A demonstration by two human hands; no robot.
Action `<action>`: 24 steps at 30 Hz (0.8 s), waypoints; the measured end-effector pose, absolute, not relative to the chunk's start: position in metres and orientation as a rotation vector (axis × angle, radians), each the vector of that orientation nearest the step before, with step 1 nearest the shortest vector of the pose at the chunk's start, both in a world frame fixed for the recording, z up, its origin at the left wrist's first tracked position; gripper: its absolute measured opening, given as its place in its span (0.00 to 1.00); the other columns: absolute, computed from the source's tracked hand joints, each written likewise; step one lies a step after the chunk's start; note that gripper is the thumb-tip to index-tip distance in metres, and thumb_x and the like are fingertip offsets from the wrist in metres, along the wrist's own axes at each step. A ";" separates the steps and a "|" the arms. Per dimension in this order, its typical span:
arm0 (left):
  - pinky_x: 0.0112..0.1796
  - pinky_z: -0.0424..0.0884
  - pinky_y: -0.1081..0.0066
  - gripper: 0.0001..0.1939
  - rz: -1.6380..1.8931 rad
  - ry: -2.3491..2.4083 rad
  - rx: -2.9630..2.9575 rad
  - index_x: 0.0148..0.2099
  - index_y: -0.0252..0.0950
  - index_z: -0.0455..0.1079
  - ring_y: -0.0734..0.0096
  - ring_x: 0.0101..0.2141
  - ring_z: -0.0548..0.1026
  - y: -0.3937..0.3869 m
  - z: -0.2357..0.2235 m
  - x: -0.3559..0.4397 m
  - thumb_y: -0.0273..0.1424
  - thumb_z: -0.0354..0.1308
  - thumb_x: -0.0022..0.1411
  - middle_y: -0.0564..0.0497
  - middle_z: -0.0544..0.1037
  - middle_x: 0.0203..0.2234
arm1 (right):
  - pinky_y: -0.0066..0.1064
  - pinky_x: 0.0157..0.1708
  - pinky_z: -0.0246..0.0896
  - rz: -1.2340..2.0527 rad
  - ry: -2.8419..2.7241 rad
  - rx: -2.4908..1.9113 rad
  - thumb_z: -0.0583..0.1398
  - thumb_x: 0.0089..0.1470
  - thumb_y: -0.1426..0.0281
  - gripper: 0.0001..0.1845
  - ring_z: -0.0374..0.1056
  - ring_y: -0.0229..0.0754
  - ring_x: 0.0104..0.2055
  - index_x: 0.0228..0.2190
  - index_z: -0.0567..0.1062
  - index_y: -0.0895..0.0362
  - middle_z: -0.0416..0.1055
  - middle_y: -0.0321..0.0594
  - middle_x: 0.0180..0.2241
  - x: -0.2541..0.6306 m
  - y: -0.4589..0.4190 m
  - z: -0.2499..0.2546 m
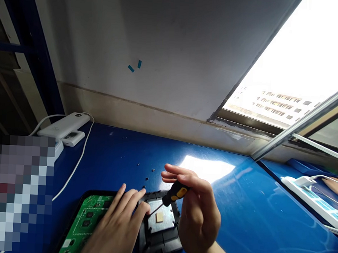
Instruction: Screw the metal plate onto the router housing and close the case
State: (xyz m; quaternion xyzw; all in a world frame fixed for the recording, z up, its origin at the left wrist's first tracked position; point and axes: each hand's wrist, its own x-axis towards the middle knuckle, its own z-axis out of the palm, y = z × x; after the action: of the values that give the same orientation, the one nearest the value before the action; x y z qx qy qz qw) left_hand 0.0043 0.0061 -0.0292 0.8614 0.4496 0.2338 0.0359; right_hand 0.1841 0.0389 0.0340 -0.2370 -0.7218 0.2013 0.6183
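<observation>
A black device case (pixel 151 244) lies open on the blue table (pixel 238 205), showing a green circuit board (pixel 87 218) on its left and a silver metal plate (pixel 161 216) on its right. My left hand (pixel 118 225) rests flat on the board, fingers stretched toward the plate. My right hand (pixel 195 211) is closed round a small screwdriver (pixel 175 193) with a black and yellow handle. Its tip slants down to the plate's left edge beside my left fingertips. Several tiny black screws (pixel 147 176) lie loose on the table just beyond the case.
A white power bank (pixel 64 125) with a white cable (pixel 76 163) sits at the back left by the wall. A white power strip (pixel 312 194) lies at the right, with another person's hand (pixel 336 186) near it. A window is at the upper right.
</observation>
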 end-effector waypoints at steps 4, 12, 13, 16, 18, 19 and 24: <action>0.58 0.70 0.34 0.34 0.712 1.400 2.625 0.48 0.41 0.75 0.33 0.60 0.75 0.003 -0.032 0.002 0.57 0.74 0.47 0.34 0.78 0.59 | 0.37 0.38 0.79 0.350 -1.659 -0.596 0.62 0.64 0.79 0.14 0.76 0.41 0.42 0.48 0.75 0.50 0.72 0.39 0.43 0.183 0.042 0.034; 0.60 0.68 0.34 0.32 0.712 1.374 2.607 0.49 0.43 0.74 0.36 0.61 0.74 0.003 -0.035 -0.001 0.59 0.71 0.51 0.36 0.77 0.61 | 0.41 0.46 0.79 0.516 -1.625 -0.620 0.48 0.72 0.75 0.19 0.78 0.43 0.48 0.54 0.73 0.50 0.77 0.44 0.53 0.184 0.038 0.034; 0.59 0.68 0.33 0.32 0.704 1.376 2.609 0.49 0.43 0.74 0.36 0.61 0.74 0.003 -0.034 0.000 0.59 0.71 0.52 0.36 0.77 0.61 | 0.42 0.45 0.79 0.509 -1.643 -0.606 0.50 0.72 0.73 0.17 0.78 0.44 0.48 0.54 0.74 0.50 0.76 0.45 0.53 0.185 0.038 0.034; 0.60 0.68 0.33 0.33 0.685 1.417 2.609 0.48 0.43 0.74 0.35 0.61 0.74 0.002 -0.032 0.001 0.55 0.75 0.47 0.37 0.77 0.61 | 0.39 0.39 0.79 0.396 -1.689 -0.589 0.61 0.67 0.72 0.14 0.77 0.44 0.43 0.52 0.76 0.49 0.74 0.41 0.44 0.187 0.040 0.034; 0.59 0.68 0.33 0.33 0.682 1.423 2.629 0.48 0.42 0.74 0.34 0.61 0.74 0.003 -0.032 0.002 0.54 0.76 0.45 0.36 0.77 0.61 | 0.36 0.36 0.78 0.345 -1.688 -0.603 0.63 0.64 0.77 0.19 0.77 0.41 0.40 0.53 0.77 0.48 0.73 0.39 0.41 0.186 0.041 0.035; 0.59 0.69 0.33 0.33 0.688 1.412 2.647 0.48 0.42 0.74 0.34 0.60 0.75 0.003 -0.032 0.001 0.55 0.75 0.47 0.35 0.77 0.61 | 0.35 0.36 0.79 0.349 -1.687 -0.611 0.61 0.65 0.79 0.22 0.78 0.40 0.40 0.55 0.76 0.47 0.75 0.39 0.43 0.186 0.040 0.036; 0.57 0.71 0.33 0.32 0.697 1.378 2.693 0.49 0.41 0.73 0.34 0.60 0.75 0.005 -0.035 -0.001 0.58 0.70 0.53 0.33 0.78 0.60 | 0.37 0.42 0.81 0.511 -1.669 -0.638 0.47 0.73 0.74 0.22 0.81 0.42 0.45 0.58 0.73 0.48 0.78 0.44 0.55 0.187 0.036 0.036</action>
State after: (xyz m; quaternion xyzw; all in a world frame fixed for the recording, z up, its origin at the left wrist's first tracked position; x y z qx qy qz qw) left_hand -0.0008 0.0055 -0.0345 0.8673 0.4438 0.2246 0.0188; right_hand 0.1872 0.0363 0.0355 -0.2749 -0.7195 0.2204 0.5985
